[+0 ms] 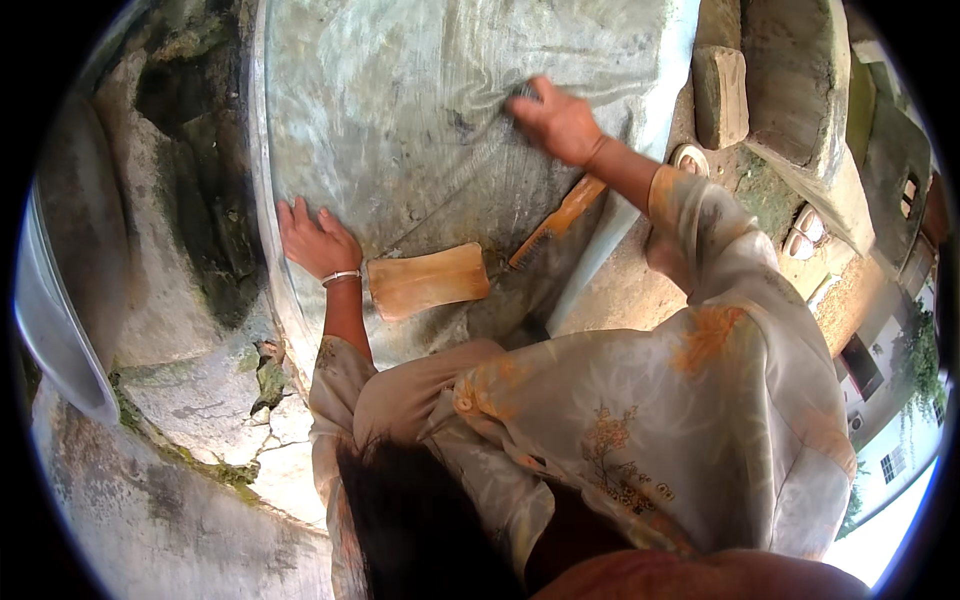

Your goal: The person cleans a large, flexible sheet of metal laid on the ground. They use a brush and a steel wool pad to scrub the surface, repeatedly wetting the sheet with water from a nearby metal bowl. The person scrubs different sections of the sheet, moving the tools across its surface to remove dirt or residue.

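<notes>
A large grey-green sheet (420,90), its surface streaked and wrinkled, is spread before me; I cannot tell if it is leather or cloth. My right hand (559,124) is closed around a small dark object (525,91) on the upper right of the sheet. The hand is blurred and mostly hides what it holds. Near the sheet's left edge, my left hand (319,241) lies palm down with fingers apart, holding nothing. Beside that wrist is a wooden block (429,281) with curved-in long sides. A wire brush (559,221) with an orange-brown handle lies below my right forearm.
A pale raised rim (262,165) borders the sheet on the left. Beyond it are cracked, mossy concrete (202,412) and a metal basin (56,322). To the right are a brick-like block (720,97), a concrete wall (795,82) and pale footwear (805,232) on the ground.
</notes>
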Demonstrator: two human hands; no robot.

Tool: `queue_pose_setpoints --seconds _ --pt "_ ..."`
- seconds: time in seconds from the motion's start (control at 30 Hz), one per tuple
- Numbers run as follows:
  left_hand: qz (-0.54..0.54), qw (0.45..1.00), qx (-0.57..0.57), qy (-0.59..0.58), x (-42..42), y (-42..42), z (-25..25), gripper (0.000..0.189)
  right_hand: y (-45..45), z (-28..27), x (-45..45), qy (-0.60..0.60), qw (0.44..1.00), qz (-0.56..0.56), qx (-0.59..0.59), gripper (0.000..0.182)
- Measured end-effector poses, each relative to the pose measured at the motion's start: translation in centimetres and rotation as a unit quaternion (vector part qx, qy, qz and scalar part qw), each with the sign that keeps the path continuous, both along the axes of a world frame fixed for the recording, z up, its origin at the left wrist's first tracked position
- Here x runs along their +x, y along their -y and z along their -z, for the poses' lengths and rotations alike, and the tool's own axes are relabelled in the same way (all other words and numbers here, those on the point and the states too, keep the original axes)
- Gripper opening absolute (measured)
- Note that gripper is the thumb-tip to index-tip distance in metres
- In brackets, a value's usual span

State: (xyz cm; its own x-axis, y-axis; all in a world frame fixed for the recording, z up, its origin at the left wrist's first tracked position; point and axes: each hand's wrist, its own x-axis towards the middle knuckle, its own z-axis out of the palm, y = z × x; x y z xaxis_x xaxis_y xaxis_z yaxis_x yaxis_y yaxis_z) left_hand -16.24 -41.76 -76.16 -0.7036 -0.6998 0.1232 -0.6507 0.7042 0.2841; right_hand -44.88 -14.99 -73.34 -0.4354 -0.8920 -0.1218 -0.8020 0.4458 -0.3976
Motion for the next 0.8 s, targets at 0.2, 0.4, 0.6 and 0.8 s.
queue_pose_setpoints --seconds 0.2,0.4,0.6,0.8 --pt "0.017 1.0 -0.014 -0.019 -0.7 0.1 -0.6 0.044 9.7 1.5 -6.2 -0.143 0.955 0.254 -0.043 0.009" --pt "0.019 0.999 -0.005 -0.038 0.2 0.5 -0.3 0.042 12.4 0.9 7.6 0.106 0.981 -0.157 -0.043 0.008" --pt "0.013 0.999 0.003 -0.034 0.0 0.5 -0.5 0.041 20.6 -1.2 -8.4 -0.064 0.976 0.191 -0.086 0.011" --pt "-0.006 0.999 0.031 -0.016 0.3 0.2 -0.3 0.042 16.9 1.4 8.1 0.115 0.963 -0.235 -0.058 0.007"
